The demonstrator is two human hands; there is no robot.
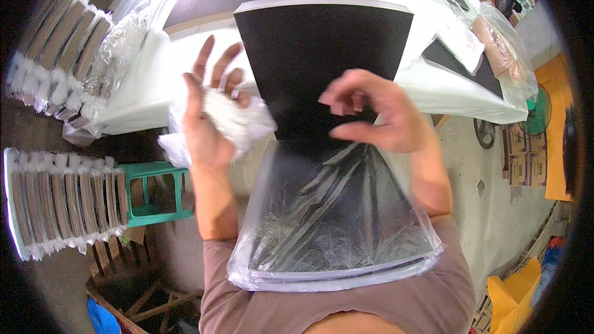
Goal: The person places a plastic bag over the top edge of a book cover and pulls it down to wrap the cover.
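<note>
bright daylight | glare on plastic bag | right hand motion-blurred | fisheye edges dark, bent

left hand raised, palm toward the right, fingers spread and pointing up, thumb folded in, left forearm rising near vertical from lower edge, right hand curled, fingertips pinched together, right forearm angled in from lower right

Bare forearms, mauve-brown short-sleeved top

The left hand and right hand wear no gloves, rings or watch; the soft mauve-brown knit top covers chest and shoulders.
</note>
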